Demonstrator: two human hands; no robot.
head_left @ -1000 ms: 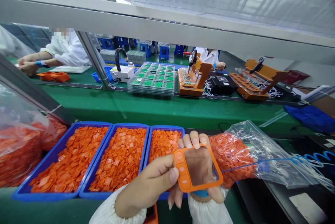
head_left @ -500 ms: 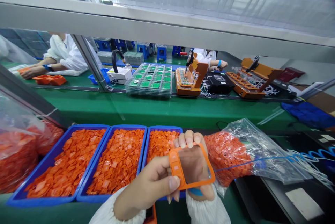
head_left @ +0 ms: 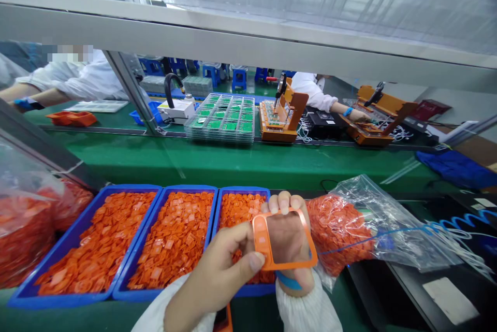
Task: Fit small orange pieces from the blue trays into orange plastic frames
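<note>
An orange plastic device housing [head_left: 262, 239] with a large see-through window is tilted up in front of me, above the front of the bins. My left hand [head_left: 225, 264] grips its left end, the thumb pressed on the strip of buttons. Behind the housing is my right hand [head_left: 285, 201], its fingertips curled over the top edge and its palm showing through the window. A blue band [head_left: 288, 281] is on my right wrist. Below my left hand, partly hidden by the sleeve, lies another orange piece [head_left: 224, 320] with a dark window.
Three blue bins [head_left: 165, 190] of small orange parts stand at the left and centre. A clear bag [head_left: 341, 228] of orange parts lies right of my hands. Farther back are stacked trays [head_left: 221, 119] of green boards and orange fixtures [head_left: 281, 114]. Co-workers' arms [head_left: 344, 106] reach in across the bench.
The housing has tilted slightly and shifted a little in my hands, still held by both. Across the bench, one co-worker's arm has moved left and another's has reached right to a fixture.
</note>
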